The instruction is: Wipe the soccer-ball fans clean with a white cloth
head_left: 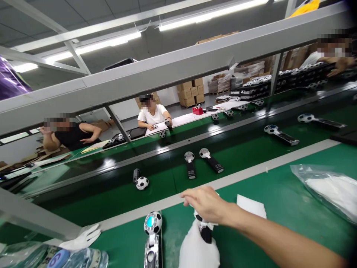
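1. Grip (pixel 205 204) of the right hand lies over the device (pixel 206 234); whether its fingers are closed I cannot tell. A loose hold could let the device slip.
2. White cover (pixel 198 250), just below the grip and around the device's lower part, might snag or tear if pulled askew; no left hand shows steadying it.
3. Lit device (pixel 153 240), on the table (pixel 280 191) left of the grip, might topple from a careless sweep.

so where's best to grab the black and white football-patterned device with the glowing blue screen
Take the device by its slim handle, probably from the wearer's side: that part extends toward the wearer, while the round head with the screen sits farther off.
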### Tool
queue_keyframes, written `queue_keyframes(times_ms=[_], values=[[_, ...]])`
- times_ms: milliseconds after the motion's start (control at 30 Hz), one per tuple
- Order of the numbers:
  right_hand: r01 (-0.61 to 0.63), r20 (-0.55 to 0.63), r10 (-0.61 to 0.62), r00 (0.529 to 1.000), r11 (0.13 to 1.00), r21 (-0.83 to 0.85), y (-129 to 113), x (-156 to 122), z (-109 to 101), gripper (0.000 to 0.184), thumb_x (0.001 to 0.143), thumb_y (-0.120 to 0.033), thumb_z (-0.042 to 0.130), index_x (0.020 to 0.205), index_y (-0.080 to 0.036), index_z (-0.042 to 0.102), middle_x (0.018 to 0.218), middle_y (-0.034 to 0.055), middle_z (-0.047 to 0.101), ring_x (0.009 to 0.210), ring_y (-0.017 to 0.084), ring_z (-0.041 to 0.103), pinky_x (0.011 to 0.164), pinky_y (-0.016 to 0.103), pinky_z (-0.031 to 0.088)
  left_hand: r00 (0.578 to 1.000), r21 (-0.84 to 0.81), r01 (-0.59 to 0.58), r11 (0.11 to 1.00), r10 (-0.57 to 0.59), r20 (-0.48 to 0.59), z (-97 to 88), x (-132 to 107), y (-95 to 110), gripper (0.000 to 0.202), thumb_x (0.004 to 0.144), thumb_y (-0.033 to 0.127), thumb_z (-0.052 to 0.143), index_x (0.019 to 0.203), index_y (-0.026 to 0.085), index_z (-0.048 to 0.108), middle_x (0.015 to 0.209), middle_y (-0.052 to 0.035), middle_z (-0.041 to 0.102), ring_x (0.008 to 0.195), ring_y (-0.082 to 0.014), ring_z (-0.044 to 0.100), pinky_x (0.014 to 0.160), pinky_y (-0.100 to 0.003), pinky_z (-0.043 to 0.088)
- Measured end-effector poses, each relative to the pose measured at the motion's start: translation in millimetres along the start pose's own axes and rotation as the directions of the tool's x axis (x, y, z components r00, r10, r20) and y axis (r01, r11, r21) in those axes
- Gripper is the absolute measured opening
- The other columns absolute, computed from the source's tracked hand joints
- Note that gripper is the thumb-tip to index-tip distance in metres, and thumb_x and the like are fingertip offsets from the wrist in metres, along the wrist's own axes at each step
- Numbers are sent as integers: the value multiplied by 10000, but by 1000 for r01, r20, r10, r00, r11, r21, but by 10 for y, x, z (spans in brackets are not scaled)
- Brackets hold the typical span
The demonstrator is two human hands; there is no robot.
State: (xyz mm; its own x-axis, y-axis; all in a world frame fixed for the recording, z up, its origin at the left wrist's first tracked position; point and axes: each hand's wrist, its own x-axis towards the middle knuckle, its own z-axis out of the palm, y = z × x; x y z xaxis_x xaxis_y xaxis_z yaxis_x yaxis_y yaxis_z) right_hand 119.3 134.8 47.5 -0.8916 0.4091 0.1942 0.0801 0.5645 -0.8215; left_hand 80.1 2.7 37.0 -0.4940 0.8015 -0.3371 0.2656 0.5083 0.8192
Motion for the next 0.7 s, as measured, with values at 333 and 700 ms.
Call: queue_keyframes(times_ms=[333,700], values=[[-283,-59,497,866,582,763,589,-89,-265,171,882,-248,422,995,-157,513,749,37,637,502,106,576,426,199,426,970,-13,213,977,-210,121,107,6,-53,208,858,342,516,951,161,554,714,1,577,578,-98,544,563,-241,460],[-499,-205,455,866,789,-357,1049,-1248,-776,501,780,-463,575,1253,-315,508,1248,89,539,928,347,580,809,493,439,905,122,359,925,-377,200,250,219,-55,112,687,230,480,796,214,465,471,47,455,398,-131,506,393,-213,396]])
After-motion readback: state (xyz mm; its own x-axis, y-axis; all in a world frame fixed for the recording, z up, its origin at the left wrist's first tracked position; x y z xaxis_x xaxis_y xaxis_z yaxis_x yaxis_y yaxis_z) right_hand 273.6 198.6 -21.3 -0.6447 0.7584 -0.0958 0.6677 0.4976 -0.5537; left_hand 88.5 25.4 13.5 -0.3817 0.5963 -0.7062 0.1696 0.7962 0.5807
